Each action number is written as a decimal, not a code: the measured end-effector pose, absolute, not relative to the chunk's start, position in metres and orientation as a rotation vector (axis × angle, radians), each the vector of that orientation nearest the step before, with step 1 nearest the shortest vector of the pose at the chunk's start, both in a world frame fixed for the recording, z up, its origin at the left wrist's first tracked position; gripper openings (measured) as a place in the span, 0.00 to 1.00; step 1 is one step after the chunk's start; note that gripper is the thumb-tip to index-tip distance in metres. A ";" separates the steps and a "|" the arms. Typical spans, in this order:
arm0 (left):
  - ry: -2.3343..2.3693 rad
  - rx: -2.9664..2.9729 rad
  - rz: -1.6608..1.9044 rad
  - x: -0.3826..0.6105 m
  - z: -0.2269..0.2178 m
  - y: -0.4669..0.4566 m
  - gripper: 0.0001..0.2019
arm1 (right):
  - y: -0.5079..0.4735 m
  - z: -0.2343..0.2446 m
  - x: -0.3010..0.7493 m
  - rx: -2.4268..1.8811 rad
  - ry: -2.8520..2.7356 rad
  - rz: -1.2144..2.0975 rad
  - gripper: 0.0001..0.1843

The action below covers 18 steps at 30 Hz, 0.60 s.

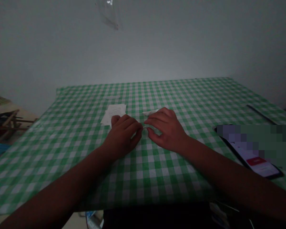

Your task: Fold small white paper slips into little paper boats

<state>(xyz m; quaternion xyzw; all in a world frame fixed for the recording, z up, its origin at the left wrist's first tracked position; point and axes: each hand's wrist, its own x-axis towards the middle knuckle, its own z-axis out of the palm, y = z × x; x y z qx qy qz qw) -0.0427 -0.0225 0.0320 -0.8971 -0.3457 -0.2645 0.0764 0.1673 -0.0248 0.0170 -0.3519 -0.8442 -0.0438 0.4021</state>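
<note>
Over the middle of the table, my left hand is closed in a pinch, thumb against forefinger. A small, thin whitish piece pokes out from its fingertips; it is too small to name. Just to the right, my right hand has its fingers curved, with a gap between thumb and forefinger. Its fingertips come very close to the whitish piece, and I cannot tell whether they touch it. Beyond my left hand lie several overlapping white paper sheets with faint print. A folded printed paper lies behind my right fingers, partly hidden.
A green and white checked cloth covers the table. At the right lie a phone with a lit screen, partly blurred out, and a thin dark rod. A clear plastic bag hangs on the wall. Wooden furniture stands left.
</note>
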 end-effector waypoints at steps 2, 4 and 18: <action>-1.032 -2.693 -0.777 -0.041 0.033 -0.024 0.05 | -0.026 0.016 0.165 -0.895 -2.146 -0.109 0.07; -1.018 -2.700 -0.761 -0.040 0.034 -0.026 0.06 | -0.027 0.016 0.162 -0.919 -2.151 -0.104 0.06; -1.168 -2.751 -0.844 -0.048 0.036 -0.021 0.05 | -0.006 0.022 0.184 -1.187 -1.972 -0.069 0.04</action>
